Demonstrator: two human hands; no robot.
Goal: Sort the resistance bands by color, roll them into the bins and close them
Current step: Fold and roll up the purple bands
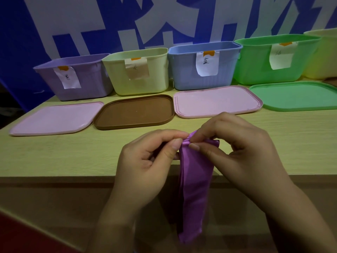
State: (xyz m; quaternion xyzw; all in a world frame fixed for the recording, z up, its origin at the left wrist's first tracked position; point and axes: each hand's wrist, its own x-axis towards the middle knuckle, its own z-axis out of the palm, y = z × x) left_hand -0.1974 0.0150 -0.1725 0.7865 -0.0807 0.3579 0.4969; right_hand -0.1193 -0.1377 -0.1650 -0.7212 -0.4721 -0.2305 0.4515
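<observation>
The purple resistance band [196, 181] hangs over the near edge of the bench [73, 152], its upper end held just above the bench top and its lower end dangling below the edge. The left hand [145, 161] and the right hand [237, 148] meet at that upper end: the fingers [176, 143] of the left hand pinch the band's top from one side, and the thumb and forefinger of the right hand pinch it from the other, where the band is bunched into small folds.

Beyond the hands, four lids lie flat on the bench in a row: a pink lid [54, 119] at the left, a brown lid [135, 112] touching it, a second pink lid [217, 101] just beside that, and a green lid [295, 95] at the right.

Behind the lids stand the open bins, side by side against a blue and white wall [164, 19]. From left to right they are a purple bin [87, 83], a pale yellow-green bin [158, 75], a blue bin [184, 70], a green bin [255, 64] and, cut off by the frame's right edge, a yellow bin [326, 57]. The first four carry a paper label [207, 64] taped over the front rim, each with handwriting. From this angle only the upper inner walls of the bins show, so whether anything lies inside cannot be told.
</observation>
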